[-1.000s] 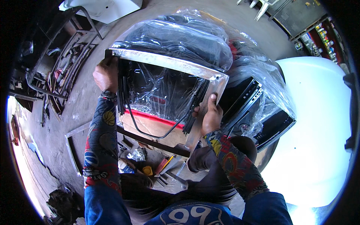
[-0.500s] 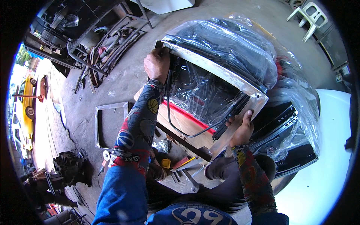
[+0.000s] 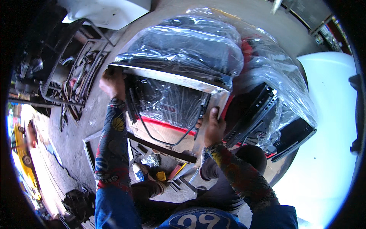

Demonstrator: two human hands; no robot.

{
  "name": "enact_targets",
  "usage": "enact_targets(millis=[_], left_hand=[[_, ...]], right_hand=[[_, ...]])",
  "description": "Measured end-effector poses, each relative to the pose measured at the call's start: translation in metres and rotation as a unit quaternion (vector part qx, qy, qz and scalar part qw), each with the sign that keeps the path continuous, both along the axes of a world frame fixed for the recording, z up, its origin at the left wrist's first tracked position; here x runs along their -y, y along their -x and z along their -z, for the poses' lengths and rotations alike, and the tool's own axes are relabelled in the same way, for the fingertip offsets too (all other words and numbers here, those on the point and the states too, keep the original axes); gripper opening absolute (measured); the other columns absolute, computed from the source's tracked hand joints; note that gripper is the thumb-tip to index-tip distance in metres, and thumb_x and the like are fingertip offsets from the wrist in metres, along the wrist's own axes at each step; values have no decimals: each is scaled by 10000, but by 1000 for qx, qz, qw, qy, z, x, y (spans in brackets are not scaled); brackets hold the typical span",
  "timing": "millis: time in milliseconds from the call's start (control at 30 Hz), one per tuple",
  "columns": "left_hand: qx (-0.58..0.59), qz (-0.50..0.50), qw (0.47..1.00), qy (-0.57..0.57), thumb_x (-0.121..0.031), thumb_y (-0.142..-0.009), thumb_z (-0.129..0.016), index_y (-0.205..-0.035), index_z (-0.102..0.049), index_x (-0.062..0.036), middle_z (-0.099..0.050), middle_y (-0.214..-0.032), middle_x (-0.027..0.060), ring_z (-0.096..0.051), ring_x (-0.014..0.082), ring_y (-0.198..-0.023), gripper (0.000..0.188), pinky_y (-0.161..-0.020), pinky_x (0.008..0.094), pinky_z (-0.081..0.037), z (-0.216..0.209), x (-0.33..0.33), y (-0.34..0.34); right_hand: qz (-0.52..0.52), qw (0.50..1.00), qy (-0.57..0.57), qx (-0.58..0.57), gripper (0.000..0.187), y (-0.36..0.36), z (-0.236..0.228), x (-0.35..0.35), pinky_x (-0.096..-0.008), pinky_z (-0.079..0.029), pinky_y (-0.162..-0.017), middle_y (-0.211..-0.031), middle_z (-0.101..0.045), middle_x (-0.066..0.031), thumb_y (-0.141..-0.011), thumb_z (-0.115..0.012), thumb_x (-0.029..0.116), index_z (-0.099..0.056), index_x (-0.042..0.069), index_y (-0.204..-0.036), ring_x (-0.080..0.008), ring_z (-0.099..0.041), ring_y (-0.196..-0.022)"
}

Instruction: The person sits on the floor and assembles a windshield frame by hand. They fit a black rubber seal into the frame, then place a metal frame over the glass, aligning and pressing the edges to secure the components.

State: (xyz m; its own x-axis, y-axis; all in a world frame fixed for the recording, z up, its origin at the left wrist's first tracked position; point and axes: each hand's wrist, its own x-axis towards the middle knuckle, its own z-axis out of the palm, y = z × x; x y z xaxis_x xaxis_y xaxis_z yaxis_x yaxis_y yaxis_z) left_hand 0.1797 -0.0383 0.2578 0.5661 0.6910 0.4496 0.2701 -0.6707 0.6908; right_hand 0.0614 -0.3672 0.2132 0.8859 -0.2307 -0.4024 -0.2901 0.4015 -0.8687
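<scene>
— What are the hands gripping?
— The left hand [image 3: 111, 82] is curling tightly around the plastic-wrapped seat frame [image 3: 171, 78] at centre frame; the right hand [image 3: 214, 128] is clasping its lower-right edge, thumb pressing flat.

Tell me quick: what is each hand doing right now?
Left hand: closed on the upper left corner of the plastic-wrapped seat frame.
Right hand: gripping the frame's right side, fingers wrapped around its edge.
</scene>
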Motion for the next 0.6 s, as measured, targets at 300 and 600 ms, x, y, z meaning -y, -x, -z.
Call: enact_targets(millis=[300,600], left_hand=[[15,-14,997,-70,-328,-790,-723,-871,-766,-80,-719,-722,107,-704,258,-648,265,-634,371,-531,4,1,-2],[34,-37,995,-89,-280,-786,-692,-878,-764,-81,-720,-719,107,-717,274,-711,231,-695,372,-543,-10,17,2]], right_hand=[[2,1000,-16,-11,504,-5,0,1,-322,-549,-553,-769,-601,-62,-948,-575,517,-589,13,-938,-170,-629,-635],[29,998,-56,1,341,-7,0,-3,-262,-453,-534,-722,-563,-27,-988,-583,370,-569,31,-952,-117,-546,-594]])
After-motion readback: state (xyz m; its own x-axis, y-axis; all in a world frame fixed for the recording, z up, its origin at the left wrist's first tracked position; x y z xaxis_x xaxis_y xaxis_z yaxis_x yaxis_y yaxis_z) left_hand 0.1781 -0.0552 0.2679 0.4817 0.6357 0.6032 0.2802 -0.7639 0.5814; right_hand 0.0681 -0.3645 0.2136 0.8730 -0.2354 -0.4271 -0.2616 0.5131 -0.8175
